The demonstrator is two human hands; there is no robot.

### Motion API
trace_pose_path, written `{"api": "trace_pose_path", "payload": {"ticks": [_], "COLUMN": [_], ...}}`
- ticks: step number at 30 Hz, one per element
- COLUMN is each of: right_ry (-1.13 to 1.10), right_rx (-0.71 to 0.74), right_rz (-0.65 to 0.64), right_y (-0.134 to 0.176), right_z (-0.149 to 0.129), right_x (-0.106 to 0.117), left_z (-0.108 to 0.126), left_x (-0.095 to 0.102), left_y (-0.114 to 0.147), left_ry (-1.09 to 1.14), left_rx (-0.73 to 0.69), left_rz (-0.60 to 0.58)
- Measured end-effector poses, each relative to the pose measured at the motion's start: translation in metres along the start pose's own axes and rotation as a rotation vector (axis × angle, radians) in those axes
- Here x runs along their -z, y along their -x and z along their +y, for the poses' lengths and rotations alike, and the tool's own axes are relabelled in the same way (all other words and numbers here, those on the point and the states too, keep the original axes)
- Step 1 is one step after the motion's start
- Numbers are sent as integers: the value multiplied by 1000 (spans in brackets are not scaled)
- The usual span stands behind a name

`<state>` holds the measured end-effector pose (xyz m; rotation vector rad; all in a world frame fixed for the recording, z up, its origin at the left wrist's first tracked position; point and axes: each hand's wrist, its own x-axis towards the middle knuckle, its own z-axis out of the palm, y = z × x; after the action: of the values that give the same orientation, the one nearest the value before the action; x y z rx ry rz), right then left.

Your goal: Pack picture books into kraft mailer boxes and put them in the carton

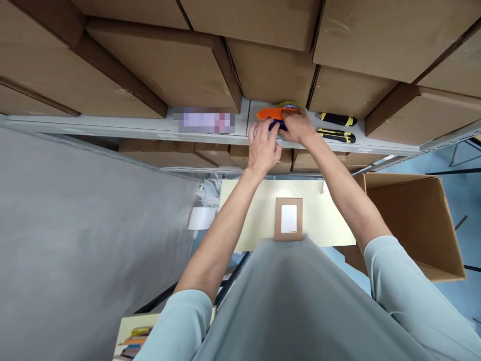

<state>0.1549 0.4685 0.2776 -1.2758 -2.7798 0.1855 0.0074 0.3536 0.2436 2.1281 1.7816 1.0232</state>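
Both hands reach up to the shelf in front of me and meet at an orange and dark blue tape dispenser (265, 114). My right hand (298, 126) is closed over its right side, covering much of it. The bent fingers of my left hand (263, 145) press on the dark blue part at the shelf's front edge. Behind the right hand shows the curved edge of a yellowish tape roll (291, 105); whether it sits in the dispenser is hidden. Two black and yellow utility knives, one behind (338, 119) and one in front (336, 135), lie just right of my right hand.
Cardboard boxes (272, 70) are packed along the shelf (240, 120). Below, a small box with a white label (278, 220) rests on a pale yellow table (251, 215) against my body. A large open carton (413, 220) stands at the right. A grey wall (93, 225) fills the left.
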Motion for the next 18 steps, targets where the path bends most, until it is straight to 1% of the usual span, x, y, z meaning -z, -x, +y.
{"api": "trace_pose_path", "payload": {"ticks": [3,5,7,8,9,10,11,13,14,16,17,18], "right_ry": [84,104,52,1,-65,-144,-235,-433,-536,-755,-859,-944], "right_rx": [-13,-8,-5,-16,-41,-80,-136,-319,-425,-689,-812,-905], "right_rz": [-1,54,144,191,234,265,258,204,152,-24,-143,-245], "right_y": [10,27,57,77,101,128,159,229,265,333,362,386], "right_z": [-11,-18,-21,-21,-21,-21,-21,-28,-35,-54,-66,-79], "right_x": [21,34,39,36,28,15,-4,-53,-82,-137,-161,-181], "left_z": [1,4,8,10,11,11,12,14,15,20,24,28], "left_x": [-4,-5,-8,-10,-13,-18,-23,-36,-44,-60,-68,-76], "left_y": [-1,6,25,41,61,86,114,179,212,273,298,318], "left_ry": [32,43,43,45,50,60,76,114,134,171,186,196], "left_rx": [12,22,39,53,71,94,127,223,279,402,457,505], "left_rz": [-5,-5,-18,-34,-58,-90,-132,-234,-292,-391,-436,-478]}}
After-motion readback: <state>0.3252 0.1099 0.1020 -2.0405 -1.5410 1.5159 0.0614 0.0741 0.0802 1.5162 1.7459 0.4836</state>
